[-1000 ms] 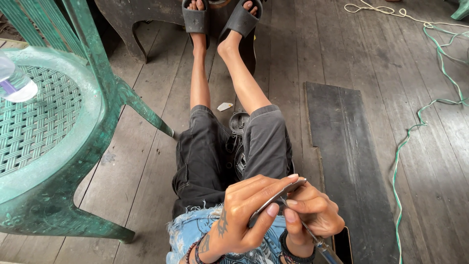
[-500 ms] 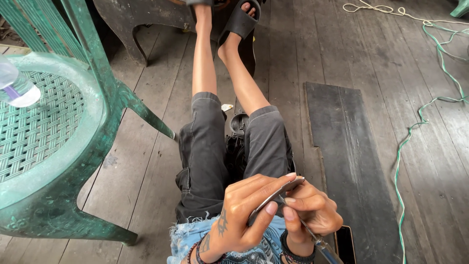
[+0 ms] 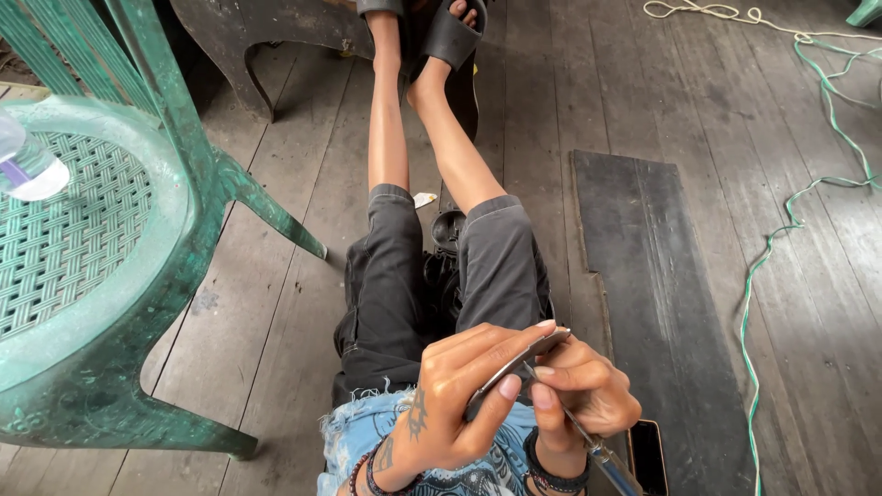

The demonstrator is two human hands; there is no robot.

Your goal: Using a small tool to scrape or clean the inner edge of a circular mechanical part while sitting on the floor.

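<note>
Slim metal tool (image 3: 514, 367) mostly covered by the left hand (image 3: 450, 404) fingers, only the far tip and a short run show. Right hand (image 3: 583, 390) holds a thin metal shaft (image 3: 597, 450) that runs off the bottom edge, its end not visible. Dark phone (image 3: 648, 455) cut by the bottom edge. Plastic bottle (image 3: 28, 165) on the green chair (image 3: 138, 276) clipped at the left edge. Dark object between the knees (image 3: 447, 230) too shadowed to identify. Sandalled feet (image 3: 450, 32) cropped at the top
</note>
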